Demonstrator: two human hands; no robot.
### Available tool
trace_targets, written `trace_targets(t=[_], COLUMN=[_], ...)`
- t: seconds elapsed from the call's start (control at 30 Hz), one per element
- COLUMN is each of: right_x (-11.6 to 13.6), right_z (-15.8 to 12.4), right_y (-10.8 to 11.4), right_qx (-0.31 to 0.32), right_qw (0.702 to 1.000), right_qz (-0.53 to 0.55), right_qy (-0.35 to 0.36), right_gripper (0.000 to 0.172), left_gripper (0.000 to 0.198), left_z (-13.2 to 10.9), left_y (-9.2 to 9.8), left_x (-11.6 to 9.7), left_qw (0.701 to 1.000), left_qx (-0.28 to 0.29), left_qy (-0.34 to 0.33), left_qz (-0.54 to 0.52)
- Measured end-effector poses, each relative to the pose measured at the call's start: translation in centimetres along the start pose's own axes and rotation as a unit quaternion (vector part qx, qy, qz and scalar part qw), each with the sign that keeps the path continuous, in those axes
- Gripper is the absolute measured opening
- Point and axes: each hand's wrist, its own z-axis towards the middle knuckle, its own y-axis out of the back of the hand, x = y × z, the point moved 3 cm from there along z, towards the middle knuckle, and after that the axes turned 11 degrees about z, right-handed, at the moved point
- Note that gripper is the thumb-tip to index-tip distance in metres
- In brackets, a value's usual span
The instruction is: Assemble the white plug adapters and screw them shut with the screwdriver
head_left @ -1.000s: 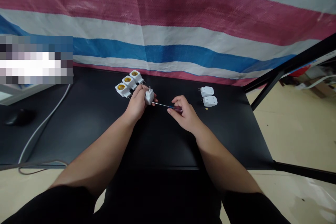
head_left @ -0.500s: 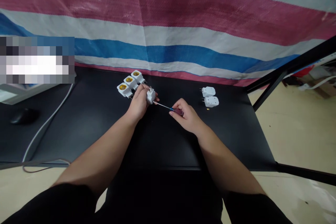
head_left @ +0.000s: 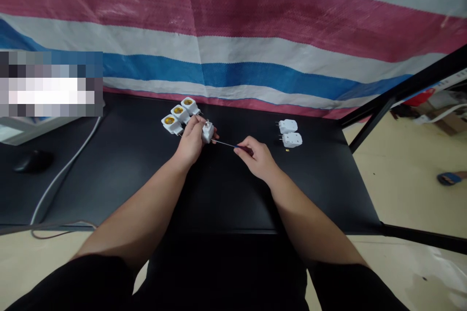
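Note:
My left hand [head_left: 191,141] is closed around a small white plug adapter [head_left: 207,132] above the black table [head_left: 226,194]. In my right hand [head_left: 257,155] is a screwdriver [head_left: 226,144], gripped by its dark handle. Its thin metal shaft points left, with the tip at the adapter's lower right side. Three white lamp sockets with yellow metal inside, the nearest [head_left: 170,123] among them, stand in a slanted row just beyond my left hand. To the right lie two white plug pieces [head_left: 292,139] with prongs facing left, and a tiny brass-coloured piece [head_left: 287,150] beside them.
A black mouse [head_left: 33,161] and a pale cable [head_left: 69,165] are at the left, near a white object [head_left: 44,129] partly covered by a pixelated patch. Striped sheeting [head_left: 237,19] hangs behind the table. Black metal bars [head_left: 401,92] and a person's foot [head_left: 449,178] are at the right.
The camera view has shifted slightly. Both hands keep their holds, and the screwdriver handle appears turned in my right hand. A foot has come into view at the right edge.

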Motion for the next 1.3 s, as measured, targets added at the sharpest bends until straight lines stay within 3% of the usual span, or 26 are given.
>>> trace_targets(t=[0.1, 0.27, 0.37, 0.43, 0.6, 0.8, 0.93, 1.03, 1.2, 1.3], right_x=[0.1, 0.1, -0.3, -0.5, -0.3, 0.7, 0.2, -0.1, 0.5, 0.2], right_z=[0.2, 0.0, 0.0, 0.1, 0.3, 0.0, -0.1, -0.2, -0.1, 0.1], right_y=[-0.2, -0.7, -0.5, -0.5, -1.0, -1.4, -2.0, -2.2, -0.3, 0.9], right_qx=[0.004, 0.048, 0.016, -0.006, 0.010, 0.044, 0.078, 0.122, 0.084, 0.046], right_qw=[1.000, 0.998, 0.999, 1.000, 0.999, 0.999, 0.996, 0.986, 0.996, 0.997], right_qz=[-0.018, -0.008, 0.001, 0.000, 0.009, -0.016, 0.045, 0.091, -0.010, -0.065], right_qy=[-0.010, 0.025, 0.029, 0.013, -0.048, 0.018, -0.023, -0.062, 0.010, 0.009], right_gripper=[0.050, 0.031, 0.026, 0.031, 0.058, 0.036, 0.045, 0.049, 0.033, 0.027], left_gripper=[0.029, 0.025, 0.027, 0.029, 0.028, 0.020, 0.021, 0.023, 0.023, 0.018], left_z=[0.1, 0.5, 0.4, 0.2, -0.3, -0.7, -1.4, -1.9, -1.9, -2.4], left_y=[0.3, 0.9, 0.8, 0.7, 0.5, 0.7, 0.9, 1.3, 2.9, 4.1], left_x=[0.0, 0.1, 0.0, -0.2, -0.7, -1.5, -1.9, -2.5, -4.3, -5.5], left_qw=[1.000, 1.000, 0.999, 0.999, 0.997, 0.994, 0.989, 0.973, 0.942, 0.885], left_qx=[-0.006, -0.012, -0.013, -0.016, -0.021, -0.034, -0.064, -0.079, -0.067, -0.032], left_qy=[-0.014, -0.020, -0.020, -0.026, -0.041, -0.059, -0.105, -0.172, -0.208, -0.216], left_qz=[0.005, 0.018, 0.024, 0.033, 0.056, 0.085, 0.086, 0.131, 0.256, 0.410])
